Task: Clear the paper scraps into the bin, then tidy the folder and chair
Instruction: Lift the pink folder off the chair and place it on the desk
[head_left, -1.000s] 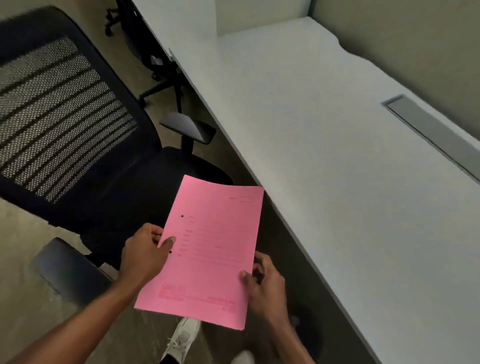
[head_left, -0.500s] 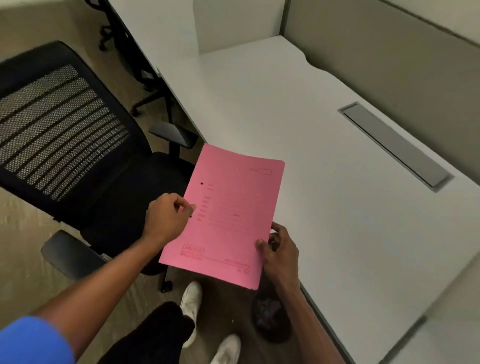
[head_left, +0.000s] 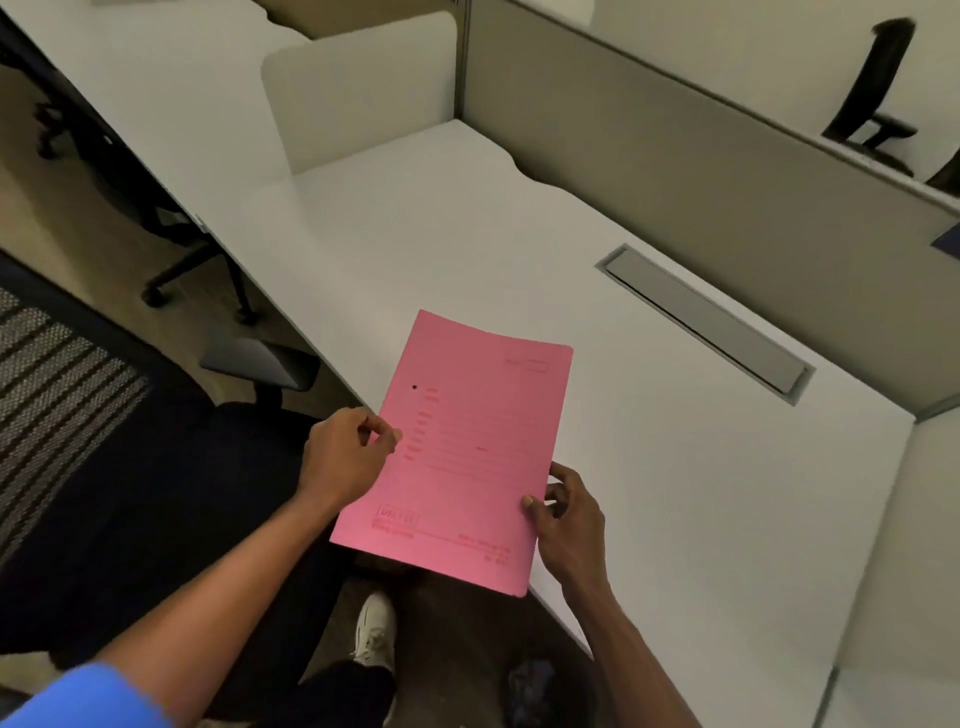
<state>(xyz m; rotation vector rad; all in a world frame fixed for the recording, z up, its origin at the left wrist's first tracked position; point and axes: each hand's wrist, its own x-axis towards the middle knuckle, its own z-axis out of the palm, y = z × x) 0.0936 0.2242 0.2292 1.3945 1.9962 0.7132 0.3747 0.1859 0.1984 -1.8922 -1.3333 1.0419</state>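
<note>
Gripping flat pink card folder (head_left: 462, 447) w/ both hands, over desk (head_left: 675, 493) edge.

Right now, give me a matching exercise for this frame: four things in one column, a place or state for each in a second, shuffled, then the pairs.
Things:
1. pink folder
2. chair
3. cable cover
4. white shoe

Places or states:
A. set into the desk top near the partition
B. on the floor under the folder
C. held by left hand and right hand
D. left of the desk, pulled out

Pairs: 1-C, 2-D, 3-A, 4-B
</note>
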